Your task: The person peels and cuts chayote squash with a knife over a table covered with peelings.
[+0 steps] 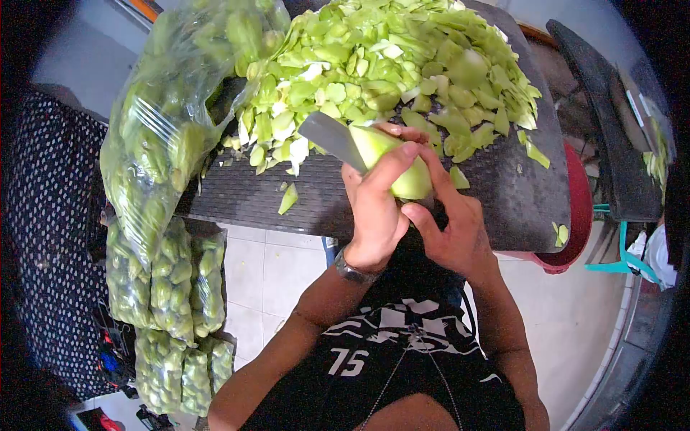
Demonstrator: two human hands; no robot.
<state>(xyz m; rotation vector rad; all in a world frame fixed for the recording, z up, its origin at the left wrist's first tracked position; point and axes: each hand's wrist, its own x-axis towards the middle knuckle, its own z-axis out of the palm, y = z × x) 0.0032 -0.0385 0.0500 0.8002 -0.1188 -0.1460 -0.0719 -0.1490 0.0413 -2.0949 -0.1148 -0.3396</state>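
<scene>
My left hand, with a wristwatch on its wrist, is closed around a knife. Its wide grey blade points up and left, while the handle is hidden. The left thumb lies across a pale green, peeled chayote, and the blade's lower part meets its left side. My right hand grips that chayote from the right, with fingers round the far side and thumb near its lower end. Beyond both hands a big heap of green peelings covers the far part of the dark ridged table.
A large clear bag of green chayotes rests at the table's left. Several more filled bags are stacked below it. A red tub sits under the right edge, near a teal stool. Loose peel lies near the front edge.
</scene>
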